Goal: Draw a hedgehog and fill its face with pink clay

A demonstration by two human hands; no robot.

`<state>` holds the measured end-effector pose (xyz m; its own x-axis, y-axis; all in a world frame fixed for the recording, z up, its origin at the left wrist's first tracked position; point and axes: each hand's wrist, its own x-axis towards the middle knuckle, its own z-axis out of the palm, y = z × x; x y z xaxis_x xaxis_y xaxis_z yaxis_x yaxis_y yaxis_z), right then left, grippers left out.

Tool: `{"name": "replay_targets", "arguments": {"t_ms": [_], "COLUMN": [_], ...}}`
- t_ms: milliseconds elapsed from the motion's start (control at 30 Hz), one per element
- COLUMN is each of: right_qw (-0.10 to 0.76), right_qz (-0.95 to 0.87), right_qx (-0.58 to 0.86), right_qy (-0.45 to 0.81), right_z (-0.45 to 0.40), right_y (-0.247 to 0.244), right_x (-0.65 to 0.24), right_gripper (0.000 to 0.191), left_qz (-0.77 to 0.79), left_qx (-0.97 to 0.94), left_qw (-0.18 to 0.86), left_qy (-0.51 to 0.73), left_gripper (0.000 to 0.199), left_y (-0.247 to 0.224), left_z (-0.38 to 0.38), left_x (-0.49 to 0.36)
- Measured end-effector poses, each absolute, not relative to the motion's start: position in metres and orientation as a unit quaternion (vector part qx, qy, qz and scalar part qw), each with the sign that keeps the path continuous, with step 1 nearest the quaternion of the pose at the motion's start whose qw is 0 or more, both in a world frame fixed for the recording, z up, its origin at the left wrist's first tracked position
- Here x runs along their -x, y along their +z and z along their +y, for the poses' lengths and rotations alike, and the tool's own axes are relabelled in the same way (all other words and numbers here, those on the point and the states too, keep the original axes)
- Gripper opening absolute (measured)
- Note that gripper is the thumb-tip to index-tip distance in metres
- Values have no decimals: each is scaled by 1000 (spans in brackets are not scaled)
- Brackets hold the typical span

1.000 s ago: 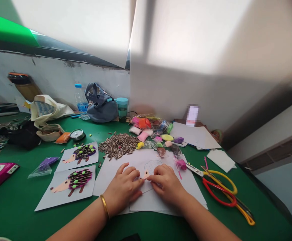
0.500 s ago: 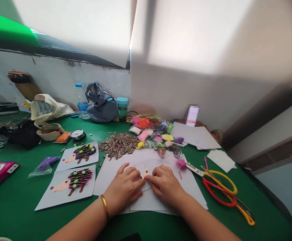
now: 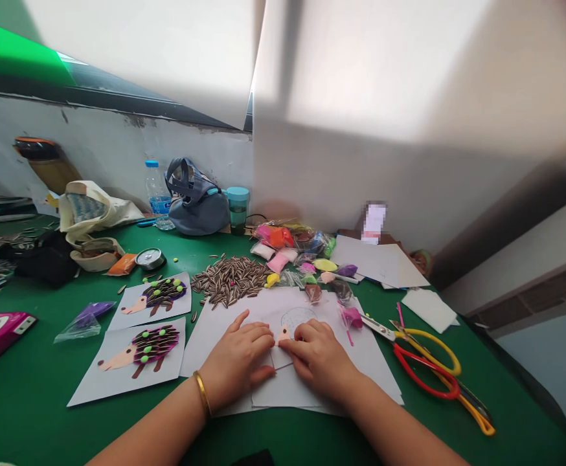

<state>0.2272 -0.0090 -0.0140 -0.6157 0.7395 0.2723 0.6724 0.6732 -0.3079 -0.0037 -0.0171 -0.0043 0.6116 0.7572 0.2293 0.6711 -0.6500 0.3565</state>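
Note:
My left hand (image 3: pixel 241 362) lies on the white paper (image 3: pixel 205 356), its fingers stretched out and thumb apart from them, and its fingertips are beside the small peach clay hedgehog face (image 3: pixel 283 332). That face has a dark eye and sits at the left of a drawn, dotted oval outline (image 3: pixel 296 316). My right hand (image 3: pixel 320 359) rests on the same paper with curled fingers. Its index fingertip touches the lower edge of the clay face; anything between that finger and the thumb is too small or hidden to make out.
To the left lie two cards with finished hedgehogs (image 3: pixel 154 349). Behind the paper are a heap of sunflower seeds (image 3: pixel 229 279) and bags of coloured clay (image 3: pixel 280 249). Scissors (image 3: pixel 426 356) with red and yellow handles lie at right. A bottle (image 3: pixel 157 197) and bag (image 3: pixel 195 207) stand behind.
My left fingers have shifted slightly, the thumb now further from the index finger. The dark nose spot by the clay face is no longer visible. My right hand has barely moved.

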Motion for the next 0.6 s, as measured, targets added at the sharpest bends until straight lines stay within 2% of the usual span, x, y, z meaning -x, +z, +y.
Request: {"name": "replay_targets", "arguments": {"t_ms": [167, 600], "right_qw": [208, 185], "right_qz": [-889, -903], "right_qx": [395, 381], "right_qy": [104, 74], "right_z": [-9, -10], "right_y": [-14, -14], "right_x": [-228, -227], "right_gripper": [36, 32], "left_qz": [407, 407], "left_qx": [-887, -884], "left_qw": [128, 134], "left_qy": [175, 185], "left_gripper": [36, 38], "left_y": [-4, -6], "left_z": [-17, -17], "left_x": [4, 4]}}
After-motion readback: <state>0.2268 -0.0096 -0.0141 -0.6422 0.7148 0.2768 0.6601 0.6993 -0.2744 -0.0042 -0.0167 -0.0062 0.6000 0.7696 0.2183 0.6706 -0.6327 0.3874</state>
